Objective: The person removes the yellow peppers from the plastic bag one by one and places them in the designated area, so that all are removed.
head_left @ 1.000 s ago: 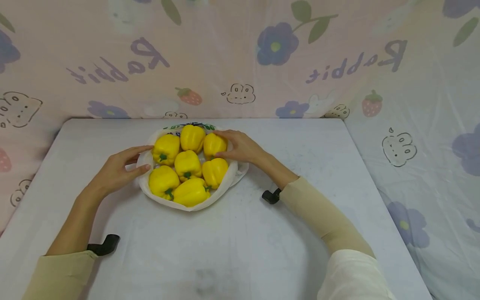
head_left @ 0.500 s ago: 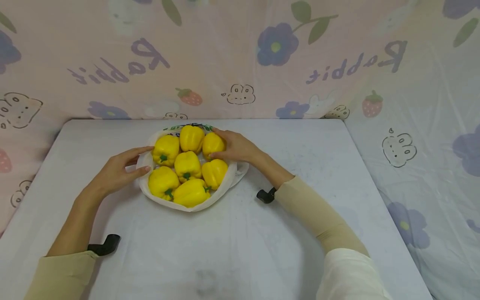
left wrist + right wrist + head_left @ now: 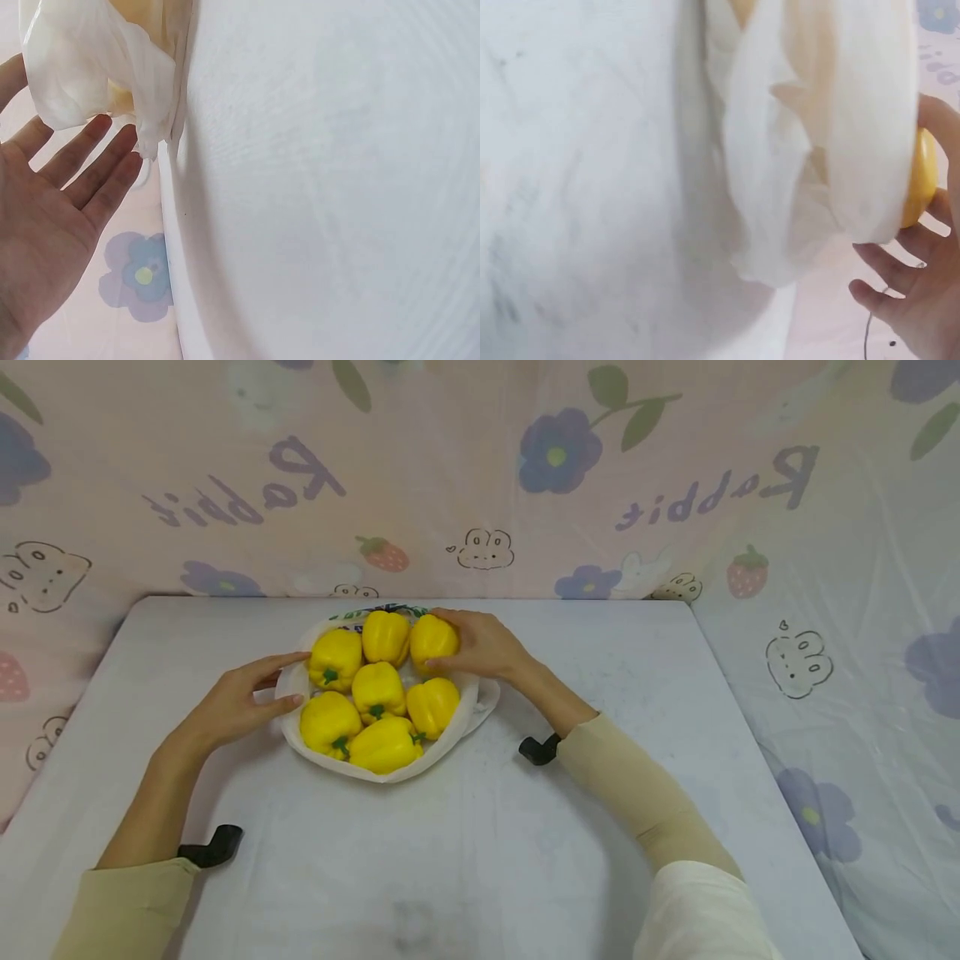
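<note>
A white plastic bag (image 3: 378,774) with its mouth rolled wide sits on the table, full of several yellow bell peppers (image 3: 378,691). At its back right, my right hand (image 3: 487,647) holds one yellow bell pepper (image 3: 433,642) between thumb and fingers. From the right wrist, this bell pepper (image 3: 921,180) shows above the bag's rim. My left hand (image 3: 238,697) steadies the bag's left side, thumb and fingers spread along the rim. The left wrist view shows the left fingers (image 3: 90,161) nearly straight against the bag (image 3: 90,67).
The bag stands toward the back left of a white-covered table (image 3: 390,860). A patterned curtain (image 3: 450,485) hangs behind the table and along its sides. Black wrist mounts (image 3: 213,847) stick out beside both forearms. A bag handle (image 3: 483,706) lies at the right.
My right hand has closed in on the back-right bell pepper, which now sits slightly higher and looks larger. The left hand stays at the bag. The head view has shifted slightly.
</note>
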Available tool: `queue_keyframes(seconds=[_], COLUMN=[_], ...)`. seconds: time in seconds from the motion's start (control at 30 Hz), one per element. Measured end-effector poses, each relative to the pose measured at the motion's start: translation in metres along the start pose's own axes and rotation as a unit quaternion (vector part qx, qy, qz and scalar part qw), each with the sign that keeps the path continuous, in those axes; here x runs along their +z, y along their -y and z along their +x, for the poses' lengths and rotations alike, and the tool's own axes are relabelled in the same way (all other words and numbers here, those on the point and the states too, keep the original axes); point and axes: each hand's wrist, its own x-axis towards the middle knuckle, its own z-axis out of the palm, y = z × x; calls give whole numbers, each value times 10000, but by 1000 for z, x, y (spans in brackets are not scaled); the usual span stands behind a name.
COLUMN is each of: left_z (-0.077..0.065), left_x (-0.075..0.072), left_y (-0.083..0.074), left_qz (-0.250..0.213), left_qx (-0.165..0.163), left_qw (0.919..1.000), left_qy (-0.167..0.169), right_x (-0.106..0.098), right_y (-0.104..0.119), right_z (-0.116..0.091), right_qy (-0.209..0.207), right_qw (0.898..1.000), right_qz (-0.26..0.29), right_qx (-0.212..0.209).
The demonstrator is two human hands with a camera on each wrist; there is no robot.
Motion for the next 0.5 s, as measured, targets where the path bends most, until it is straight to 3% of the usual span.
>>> queue_keyframes(seconds=[0.5], left_z=[-2], left_x=[-4], left_y=[-4], left_qz=[109], left_qx=[-133], left_qw=[9998], left_qy=[34], right_x=[-32], right_y=[-8], right_z=[-8], right_qy=[-420], right_qw=[9964], right_qz=[643], right_qx=[-348])
